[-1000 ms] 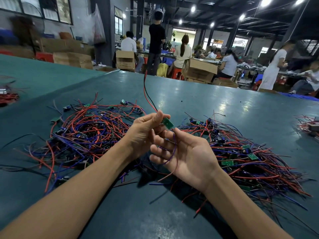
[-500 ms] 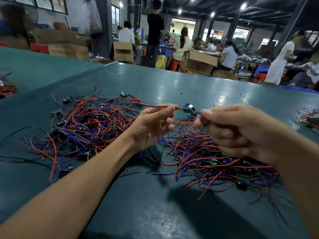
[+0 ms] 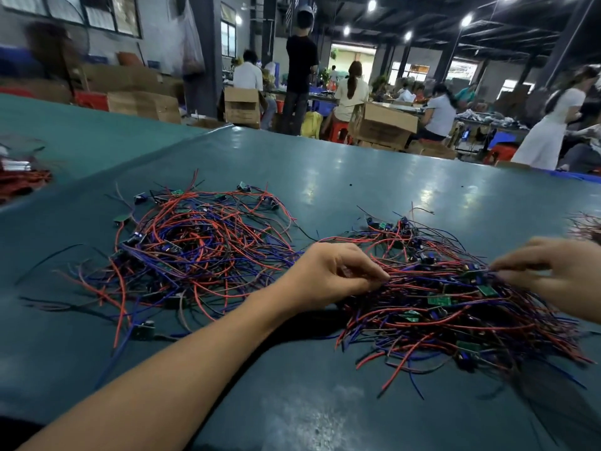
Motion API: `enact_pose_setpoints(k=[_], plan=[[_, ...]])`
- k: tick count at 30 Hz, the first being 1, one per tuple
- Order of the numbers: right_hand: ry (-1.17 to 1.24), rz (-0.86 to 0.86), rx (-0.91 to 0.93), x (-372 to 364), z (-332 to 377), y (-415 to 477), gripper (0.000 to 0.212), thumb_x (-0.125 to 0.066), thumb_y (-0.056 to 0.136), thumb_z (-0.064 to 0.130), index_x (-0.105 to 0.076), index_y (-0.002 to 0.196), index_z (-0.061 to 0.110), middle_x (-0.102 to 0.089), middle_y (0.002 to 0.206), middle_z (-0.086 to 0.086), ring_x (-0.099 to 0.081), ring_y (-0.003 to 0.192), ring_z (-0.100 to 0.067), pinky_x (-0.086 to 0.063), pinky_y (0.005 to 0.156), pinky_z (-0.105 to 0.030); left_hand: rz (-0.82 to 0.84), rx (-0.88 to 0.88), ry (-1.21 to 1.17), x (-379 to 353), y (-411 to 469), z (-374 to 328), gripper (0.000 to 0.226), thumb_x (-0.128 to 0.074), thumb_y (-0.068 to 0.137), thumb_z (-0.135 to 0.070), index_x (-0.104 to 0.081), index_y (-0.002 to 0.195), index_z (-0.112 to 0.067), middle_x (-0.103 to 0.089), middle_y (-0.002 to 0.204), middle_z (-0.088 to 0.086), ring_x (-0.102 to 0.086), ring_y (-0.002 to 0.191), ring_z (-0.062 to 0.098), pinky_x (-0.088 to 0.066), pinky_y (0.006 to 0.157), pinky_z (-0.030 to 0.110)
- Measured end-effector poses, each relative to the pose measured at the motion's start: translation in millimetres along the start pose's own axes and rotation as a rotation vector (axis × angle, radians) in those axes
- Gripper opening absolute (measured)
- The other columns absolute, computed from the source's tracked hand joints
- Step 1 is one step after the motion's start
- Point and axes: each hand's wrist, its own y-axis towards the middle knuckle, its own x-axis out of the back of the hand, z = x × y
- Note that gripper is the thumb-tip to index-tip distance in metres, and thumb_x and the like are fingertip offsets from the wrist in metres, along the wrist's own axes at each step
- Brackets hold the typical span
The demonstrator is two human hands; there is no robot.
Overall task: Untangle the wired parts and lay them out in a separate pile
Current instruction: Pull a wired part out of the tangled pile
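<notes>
While boxes (image 3: 383,125) crowd beyond the teal table (image 3: 357,177) | left hand (image 3: 335,275) pinches wires (image 3: 422,281) | right hand (image 3: 553,275) blurred, grip unclear

right hand (image 3: 553,278) blurred, its grip unclear

Red, blue and black wires (image 3: 201,252) with small green boards (image 3: 439,301) lie on a teal surface (image 3: 357,177); brown boxes (image 3: 383,125) at 12 o'clock.
</notes>
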Motion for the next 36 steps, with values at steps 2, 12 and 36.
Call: enact_pose_setpoints(k=[2, 12, 36], plan=[[-0.176, 0.074, -0.143, -3.2, 9.4, 8.5, 0.047, -0.077, 0.083, 0.007, -0.07, 0.122, 0.033, -0.066, 0.121, -0.008, -0.062, 0.115, -0.032, -0.048, 0.096, -0.039, 0.041, 0.005, 0.119, 1.3, -0.9, 0.6, 0.027, -0.068, 0.088, 0.004, -0.079, 0.108, -0.01, -0.07, 0.099, 0.008, -0.067, 0.088, 0.017, -0.051, 0.078, 0.022], [0.281, -0.176, 0.163, -1.8, 192.2, 73.0, 0.043, -0.054, 0.084, 0.0, -0.071, 0.123, 0.007, -0.072, 0.115, -0.012, -0.066, 0.107, -0.026, -0.049, 0.091, -0.027, -0.144, 0.326, 0.852, -4.6, -2.7, 19.7, 0.02, -0.047, 0.093, -0.012, -0.057, 0.109, -0.015, -0.053, 0.11, 0.007, -0.043, 0.103, 0.029, -0.036, 0.088, 0.04], [0.367, -0.109, 0.014, -89.4, 226.1, 166.7, 0.016, -0.061, 0.081, 0.01, -0.068, 0.075, -0.004, -0.066, 0.073, -0.021, -0.059, 0.07, -0.032, -0.046, 0.06, -0.03, 0.042, 0.383, 0.648, -11.0, 7.6, 25.4, 0.029, -0.046, 0.098, -0.03, -0.053, 0.125, -0.023, -0.057, 0.127, 0.006, -0.048, 0.119, 0.027, -0.036, 0.1, 0.043]])
